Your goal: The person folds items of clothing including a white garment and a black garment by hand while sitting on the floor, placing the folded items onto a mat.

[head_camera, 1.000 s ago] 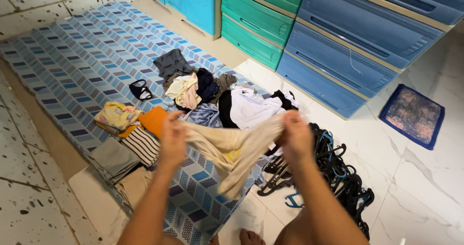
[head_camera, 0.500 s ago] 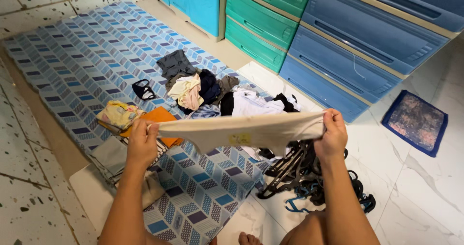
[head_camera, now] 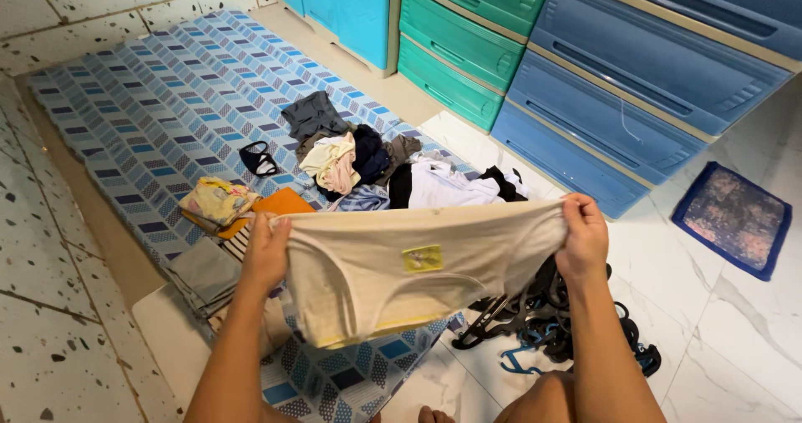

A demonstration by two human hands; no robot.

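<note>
Blue patterned mat [head_camera: 150,106] covers the floor to the left, with blue and green drawers [head_camera: 601,64] standing along the far side; on the mat's near end lies a loose pile [head_camera: 376,168] of mixed clothes, and left of it a folded stack [head_camera: 219,222]; black and blue hangers [head_camera: 551,323] lie tangled on the white tiles at right.

Half a second ago the cream garment [head_camera: 401,273] was pulled into a thin taut band between the 2 hands; now it hangs open below them, so its full shape can be read and it looks ready to be laid flat or folded.

It is held in the air over the mat's near corner, top edge stretched level, body drooping in soft curves; a small yellow patch sits near its middle and the lower hem shows a yellowish edge.

Left hand [head_camera: 266,252] and right hand [head_camera: 582,238] each pinch 1 top corner, closed tight on the cloth.
</note>
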